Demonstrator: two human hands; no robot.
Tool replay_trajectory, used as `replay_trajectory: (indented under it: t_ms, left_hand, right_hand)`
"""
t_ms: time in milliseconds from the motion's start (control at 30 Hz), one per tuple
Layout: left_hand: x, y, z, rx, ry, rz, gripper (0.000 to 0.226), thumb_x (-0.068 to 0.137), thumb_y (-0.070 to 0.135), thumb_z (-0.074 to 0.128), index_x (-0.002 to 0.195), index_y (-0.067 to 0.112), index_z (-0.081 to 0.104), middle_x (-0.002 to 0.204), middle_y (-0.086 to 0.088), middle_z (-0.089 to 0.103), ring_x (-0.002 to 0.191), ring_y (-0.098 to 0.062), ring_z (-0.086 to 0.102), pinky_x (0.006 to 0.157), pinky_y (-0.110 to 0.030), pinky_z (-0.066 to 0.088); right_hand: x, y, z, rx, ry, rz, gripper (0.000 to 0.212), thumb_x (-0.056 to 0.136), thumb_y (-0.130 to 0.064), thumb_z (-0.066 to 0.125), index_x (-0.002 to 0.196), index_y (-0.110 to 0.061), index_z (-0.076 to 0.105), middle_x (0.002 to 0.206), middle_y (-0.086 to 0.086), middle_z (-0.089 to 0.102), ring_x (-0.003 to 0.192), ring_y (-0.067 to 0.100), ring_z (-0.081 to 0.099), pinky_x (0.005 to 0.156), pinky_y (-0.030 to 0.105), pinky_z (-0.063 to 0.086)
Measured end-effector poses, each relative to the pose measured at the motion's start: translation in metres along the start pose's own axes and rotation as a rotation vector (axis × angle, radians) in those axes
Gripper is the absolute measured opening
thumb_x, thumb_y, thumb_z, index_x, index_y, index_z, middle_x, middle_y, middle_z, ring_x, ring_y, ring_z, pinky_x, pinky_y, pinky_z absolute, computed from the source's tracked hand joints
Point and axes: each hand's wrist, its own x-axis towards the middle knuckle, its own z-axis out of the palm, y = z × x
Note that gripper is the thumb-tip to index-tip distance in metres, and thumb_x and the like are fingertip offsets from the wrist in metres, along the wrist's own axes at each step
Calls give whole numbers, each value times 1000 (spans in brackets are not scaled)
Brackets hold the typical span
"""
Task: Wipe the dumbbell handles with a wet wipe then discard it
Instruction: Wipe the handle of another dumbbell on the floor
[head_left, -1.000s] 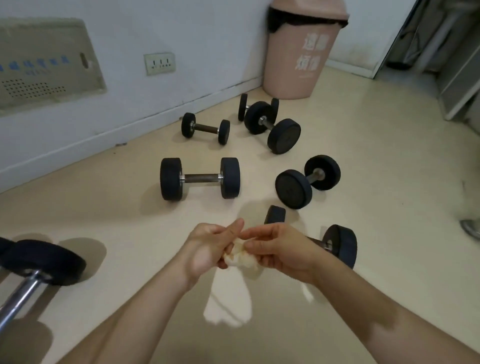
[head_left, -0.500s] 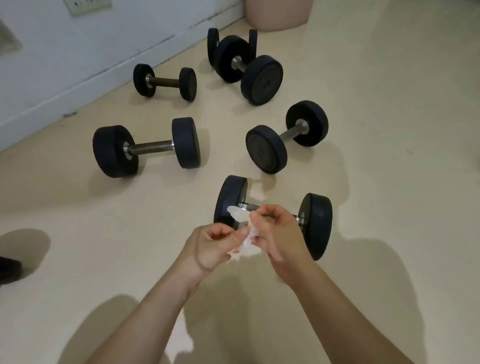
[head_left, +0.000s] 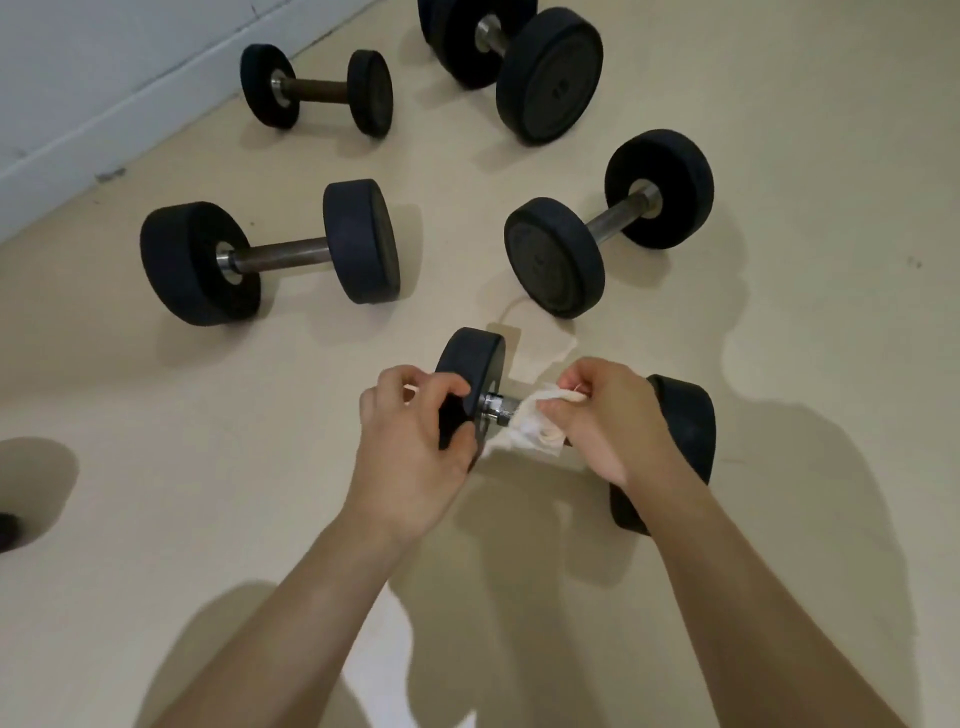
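Lighting even and moderately bright, from behind and above the person. Soft, broad shadows of arms and body fall forward across the cream vinyl floor (head_left: 779, 156). No glare. Slight softness throughout; wide-angle bending evident along the edges, notably the white skirting board (head_left: 78, 145).

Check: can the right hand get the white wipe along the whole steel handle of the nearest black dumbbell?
Probably yes. The right hand holds the white wipe on the steel handle; the left hand grips only the end weight.

Matt black rubbery weight (head_left: 470, 374) under the left hand (head_left: 415, 441); shiny metal collar (head_left: 493, 405) beside soft white wipe (head_left: 530, 434).
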Motion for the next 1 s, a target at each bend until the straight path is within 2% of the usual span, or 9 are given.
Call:
replay_trajectory:
  t_ms: [67,167,300,433,600,700,833,900,1000]
  left_hand:
    - [12,0,7,81,-96,-44,67,78,38,69,135,43,35,133,-4,37,111,-29,46,96,-29,38]
    - [28,-2,18,250,-174,-26,77,81,43,61,140,53,13,106,-8,50,89,-36,61,80,-37,49]
    - [32,-4,15,310,-146,55,77,81,39,58,141,51,10,93,-12,62,81,-34,61,74,-35,46]
    - [-18,2,12,239,-177,-100,77,83,40,55,143,50,7,82,-5,57,73,-28,59,65,-29,44]
    - [-92,23,18,395,-61,-204,80,77,50,61,146,35,24,65,4,44,53,-18,40,57,-25,33]
    - [-104,28,2,432,-267,-180,72,84,56,51,139,39,8,76,6,47,64,-20,46,61,-27,37]
    - [-98,32,-19,655,-271,98,71,80,56,58,137,35,22,119,-1,45,109,-23,46,83,-33,41]
    - [-93,31,-11,780,-357,333,82,79,49,63,144,28,18,146,-10,22,135,-30,22,108,-45,26]
    - [-88,26,5,919,-532,598,79,84,33,60,147,12,16,152,-14,16,142,-35,8,116,-53,7]
  right_hand:
    - [13,0,11,-229,-61,-37,18,85,-24,62,100,-19,53,92,3,60,82,23,59,73,35,49]
    - [18,-5,27,-318,19,-156,41,79,-17,65,115,-14,44,99,4,44,79,27,56,63,31,39]
    - [6,-7,33,-444,13,-219,28,87,-13,54,114,-12,58,103,10,57,89,31,55,69,29,31]
    - [-16,-5,36,-545,-29,-262,18,90,-21,49,90,-12,65,92,8,62,86,26,54,72,30,33]
    - [-64,15,53,-649,141,-391,7,77,-15,69,84,-16,70,91,3,59,90,23,49,74,35,42]
    - [-77,29,64,-627,192,-506,9,70,-10,75,76,-13,69,79,3,61,78,22,51,68,34,47]
    - [-105,55,82,-458,151,-480,39,75,-13,71,113,-5,66,115,11,66,110,28,57,94,40,50]
    - [-111,68,78,-427,151,-582,39,80,-12,61,118,-3,63,122,11,64,117,28,55,104,38,42]
    - [-91,85,58,-499,220,-694,27,82,-5,60,108,-4,69,112,11,69,105,28,61,100,37,46]
